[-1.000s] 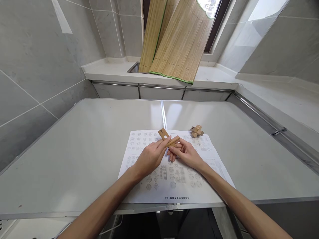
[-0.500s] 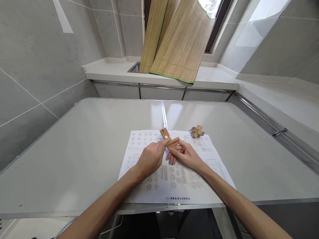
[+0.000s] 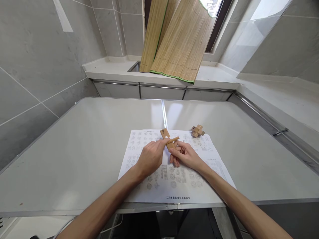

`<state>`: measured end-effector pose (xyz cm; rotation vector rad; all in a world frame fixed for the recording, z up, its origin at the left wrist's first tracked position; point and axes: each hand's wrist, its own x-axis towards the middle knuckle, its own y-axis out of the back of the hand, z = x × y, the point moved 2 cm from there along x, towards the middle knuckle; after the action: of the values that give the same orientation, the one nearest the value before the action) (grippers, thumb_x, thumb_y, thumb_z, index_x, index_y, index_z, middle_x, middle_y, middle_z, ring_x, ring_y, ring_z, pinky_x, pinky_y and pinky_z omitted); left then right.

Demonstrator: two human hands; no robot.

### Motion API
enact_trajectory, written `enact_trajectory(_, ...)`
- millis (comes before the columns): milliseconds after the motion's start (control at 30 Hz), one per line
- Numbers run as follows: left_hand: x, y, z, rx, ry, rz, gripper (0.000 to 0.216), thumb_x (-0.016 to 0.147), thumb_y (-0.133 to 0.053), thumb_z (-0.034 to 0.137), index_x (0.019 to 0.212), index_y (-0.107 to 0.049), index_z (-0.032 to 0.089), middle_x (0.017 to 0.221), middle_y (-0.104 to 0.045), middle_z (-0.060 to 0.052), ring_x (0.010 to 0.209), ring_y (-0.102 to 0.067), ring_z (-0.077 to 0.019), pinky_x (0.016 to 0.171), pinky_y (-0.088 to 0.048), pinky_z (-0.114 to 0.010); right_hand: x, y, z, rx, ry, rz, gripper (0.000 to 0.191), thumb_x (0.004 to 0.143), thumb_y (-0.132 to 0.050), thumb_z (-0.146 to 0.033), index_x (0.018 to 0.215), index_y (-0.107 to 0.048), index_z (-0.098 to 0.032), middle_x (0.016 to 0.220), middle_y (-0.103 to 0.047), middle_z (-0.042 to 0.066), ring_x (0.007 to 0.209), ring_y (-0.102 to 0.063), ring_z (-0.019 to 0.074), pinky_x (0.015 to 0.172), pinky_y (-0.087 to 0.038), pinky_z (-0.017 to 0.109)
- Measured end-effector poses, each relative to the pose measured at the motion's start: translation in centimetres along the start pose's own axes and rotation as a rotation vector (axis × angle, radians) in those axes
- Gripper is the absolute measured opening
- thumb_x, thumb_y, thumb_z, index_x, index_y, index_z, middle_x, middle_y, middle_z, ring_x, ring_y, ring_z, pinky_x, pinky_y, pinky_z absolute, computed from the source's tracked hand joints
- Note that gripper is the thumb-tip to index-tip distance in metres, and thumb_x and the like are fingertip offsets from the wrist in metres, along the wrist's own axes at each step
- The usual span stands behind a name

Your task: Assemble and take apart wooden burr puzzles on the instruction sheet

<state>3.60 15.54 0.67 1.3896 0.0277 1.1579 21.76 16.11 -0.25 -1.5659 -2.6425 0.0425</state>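
Observation:
Two wooden puzzle bars (image 3: 168, 138) are crossed between my hands, just above a printed instruction sheet (image 3: 174, 179) on the white table (image 3: 82, 146). My left hand (image 3: 149, 157) pinches one bar with thumb and forefinger. My right hand (image 3: 186, 155) has its fingers curled round the other bar from below. One bar carries a black mark on its upper end. A small assembled wooden cross puzzle (image 3: 197, 131) lies on the sheet's far right corner, apart from both hands.
A seam (image 3: 163, 114) runs down the table's middle. Behind the table is a white ledge (image 3: 117, 71) with a rolled bamboo blind (image 3: 176, 39) leaning against the window. Grey tiled walls stand left and right. A metal rail (image 3: 259, 116) borders the table's right side.
The crossed bars and both hands have shifted slightly towards me and turned a little; the thin bar now lies flatter. The assembled cross puzzle has not moved.

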Motion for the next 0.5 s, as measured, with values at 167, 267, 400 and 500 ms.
enact_trajectory(167, 0.37, 0.46, 0.07, -0.068, -0.022, 0.016, 0.048, 0.099, -0.04, 0.002, 0.142, -0.052, 0.02, 0.112, -0.078, -0.006, 0.092, -0.074, -0.0206, 0.086, -0.06, -0.04, -0.03, 0.01, 0.07, 0.013, 0.017, 0.007, 0.037, 0.098, -0.07, -0.053, 0.086, -0.053, -0.022, 0.064, -0.075, 0.0, 0.04, -0.06, 0.0132, 0.044, -0.048, 0.027)
enact_trajectory(267, 0.52, 0.67, 0.13, -0.112, -0.038, 0.009, 0.052, 0.1, -0.04, 0.002, 0.147, -0.051, 0.022, 0.115, -0.077, -0.006, 0.099, -0.074, -0.0209, 0.089, -0.06, -0.041, -0.03, 0.07, 0.27, 0.005, 0.028, 0.02, 0.034, 0.098, -0.07, -0.051, 0.091, -0.055, -0.021, 0.065, -0.075, 0.0, 0.043, -0.061, 0.0138, 0.046, -0.05, 0.028)
enact_trajectory(400, 0.48, 0.57, 0.01, -0.14, -0.056, -0.006, 0.053, 0.102, -0.039, 0.004, 0.151, -0.048, 0.023, 0.12, -0.076, -0.007, 0.111, -0.073, -0.0221, 0.095, -0.059, -0.043, -0.07, 0.19, 0.37, -0.017, 0.037, 0.029, 0.033, 0.098, -0.07, -0.05, 0.095, -0.059, -0.02, 0.066, -0.074, 0.001, 0.045, -0.061, 0.014, 0.046, -0.049, 0.027)
enact_trajectory(500, 0.34, 0.32, -0.24, -0.132, -0.054, -0.012, 0.051, 0.103, -0.039, 0.006, 0.15, -0.049, 0.022, 0.121, -0.076, -0.008, 0.11, -0.073, -0.0231, 0.095, -0.06, -0.045, -0.13, 0.29, 0.36, -0.02, 0.048, 0.03, 0.032, 0.098, -0.07, -0.05, 0.095, -0.061, -0.02, 0.066, -0.074, 0.001, 0.045, -0.062, 0.0144, 0.046, -0.05, 0.027)
